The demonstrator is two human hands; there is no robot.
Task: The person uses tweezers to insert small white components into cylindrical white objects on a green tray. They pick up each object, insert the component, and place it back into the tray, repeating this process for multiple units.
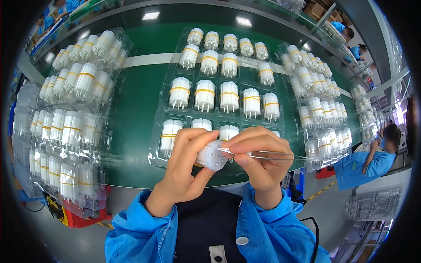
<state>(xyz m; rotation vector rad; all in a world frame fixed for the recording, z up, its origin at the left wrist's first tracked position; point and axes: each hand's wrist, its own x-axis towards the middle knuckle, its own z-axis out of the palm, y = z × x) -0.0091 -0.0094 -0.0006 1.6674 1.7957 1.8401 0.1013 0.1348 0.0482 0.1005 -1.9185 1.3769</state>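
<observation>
Above the front edge of the green table, my left hand (186,164) grips a white plug-like piece (212,157) with its round end face turned toward my right hand. My right hand (263,160) pinches a slender metal tool (276,155), which looks like a pair of tweezers, its shank pointing out to the right. The tool's near end meets the fingertips at the edge of the white piece, and the exact contact is hidden. Behind my hands lies a clear plastic tray (164,94) holding white pronged pieces (205,95) bound with yellow bands.
Stacked clear trays of similar white pieces stand at left (72,127) and right (322,109). A pale strip (149,60) crosses the green tabletop (131,144). A co-worker in blue (366,164) is at far right. Red and yellow equipment (83,218) sits low at left.
</observation>
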